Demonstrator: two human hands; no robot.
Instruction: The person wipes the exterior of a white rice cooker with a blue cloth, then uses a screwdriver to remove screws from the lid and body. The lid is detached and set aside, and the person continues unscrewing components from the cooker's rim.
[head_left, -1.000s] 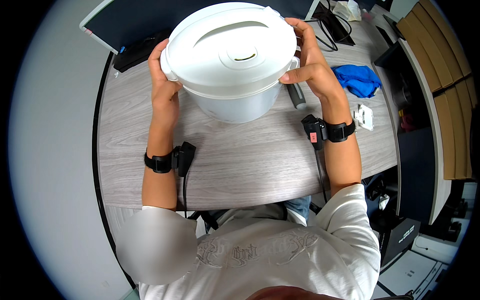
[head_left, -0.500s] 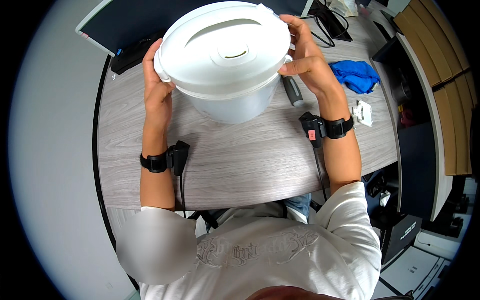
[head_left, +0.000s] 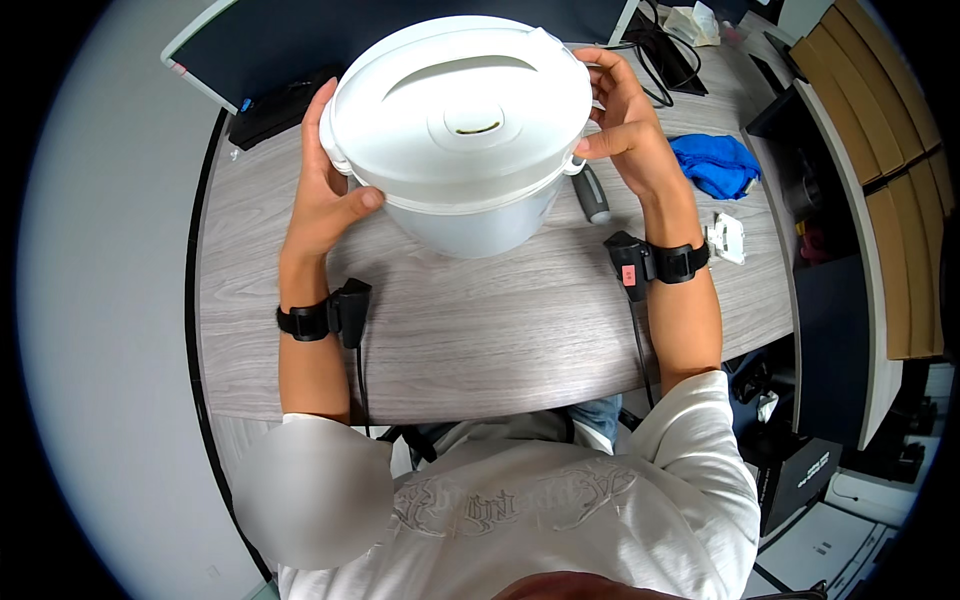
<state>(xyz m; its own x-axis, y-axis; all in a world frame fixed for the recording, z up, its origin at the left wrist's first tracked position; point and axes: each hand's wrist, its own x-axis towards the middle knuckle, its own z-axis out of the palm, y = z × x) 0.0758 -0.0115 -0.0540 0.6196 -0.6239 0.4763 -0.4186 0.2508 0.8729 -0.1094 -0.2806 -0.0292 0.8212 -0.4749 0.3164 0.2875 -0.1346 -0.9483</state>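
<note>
Both hands clasp white lidded pot.

Both hands on the white lidded pot — left hand grips its 9 o'clock side, thumb on the wall; right hand at 3 o'clock, fingers at the lid's rim. Grey wood-grain desk below. Blue cloth at 3 o'clock from the pot — dark cylindrical tool between them.
</note>
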